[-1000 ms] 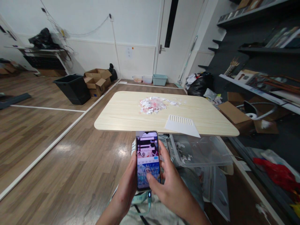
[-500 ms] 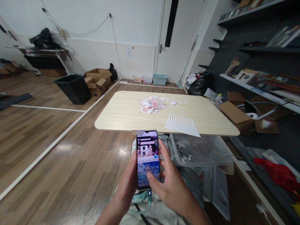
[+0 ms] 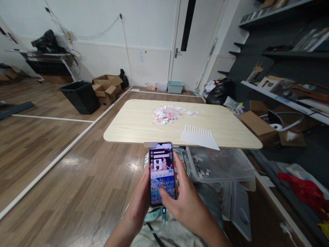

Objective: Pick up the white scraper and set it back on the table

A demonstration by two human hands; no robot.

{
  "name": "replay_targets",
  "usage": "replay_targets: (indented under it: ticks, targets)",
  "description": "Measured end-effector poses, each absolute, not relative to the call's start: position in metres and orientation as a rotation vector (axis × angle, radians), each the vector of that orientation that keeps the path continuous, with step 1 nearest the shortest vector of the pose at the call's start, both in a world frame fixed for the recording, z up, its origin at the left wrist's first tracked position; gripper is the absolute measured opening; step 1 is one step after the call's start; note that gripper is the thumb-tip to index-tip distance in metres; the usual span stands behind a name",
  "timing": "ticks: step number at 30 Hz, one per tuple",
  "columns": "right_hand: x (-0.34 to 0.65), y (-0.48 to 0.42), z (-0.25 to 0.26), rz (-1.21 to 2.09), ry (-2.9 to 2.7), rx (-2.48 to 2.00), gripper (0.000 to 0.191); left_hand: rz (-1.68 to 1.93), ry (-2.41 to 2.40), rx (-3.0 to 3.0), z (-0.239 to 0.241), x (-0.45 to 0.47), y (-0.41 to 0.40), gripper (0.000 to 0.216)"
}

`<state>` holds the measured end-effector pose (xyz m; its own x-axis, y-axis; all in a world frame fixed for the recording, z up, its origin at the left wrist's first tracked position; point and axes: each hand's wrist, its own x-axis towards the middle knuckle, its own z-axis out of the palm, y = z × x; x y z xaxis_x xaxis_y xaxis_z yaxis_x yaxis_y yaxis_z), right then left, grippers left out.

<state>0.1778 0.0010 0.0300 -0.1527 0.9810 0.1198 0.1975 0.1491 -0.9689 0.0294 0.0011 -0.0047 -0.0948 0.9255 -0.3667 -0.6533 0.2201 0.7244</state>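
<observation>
A smartphone (image 3: 162,171) is held upright above my lap, its screen lit with a chat and a picture-backed keyboard. My left hand (image 3: 138,199) grips its left edge. Along the right edge, my right hand (image 3: 183,193) wraps round the phone with the thumb resting on the keyboard area. A teal charging cable (image 3: 163,214) runs from the phone's bottom end. Beyond the phone, on the light wooden table (image 3: 128,127), lie a heap of small white and pink paper pieces (image 3: 168,115) and a white sheet with a row of slots (image 3: 200,137). The fingers behind the phone are hidden.
A clear plastic bin (image 3: 223,168) with several white pieces sits right of my lap, below the table edge. Cardboard boxes (image 3: 106,89) and a black bin (image 3: 80,97) stand on the floor at left. Dark shelves (image 3: 285,55) line the right side.
My right thumb has shifted very slightly left on the keyboard area. Otherwise the hands, phone and table things stay about the same.
</observation>
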Motion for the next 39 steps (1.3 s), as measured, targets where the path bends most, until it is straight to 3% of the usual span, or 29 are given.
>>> replay_targets:
  ticks: [16,26,39]
  targets:
    - [0.177,0.001,0.033,1.072,-1.535,-1.224,0.109,1.345,1.014,0.372,-0.004,0.03,0.002,0.057]
    - [0.176,-0.002,0.039,1.186,-1.475,-1.217,0.093,1.33,0.944,0.355,0.003,0.033,0.005,0.067]
    - [0.17,0.001,0.025,1.037,-1.492,-1.264,0.095,1.37,0.951,0.309,-0.005,0.033,0.003,0.056]
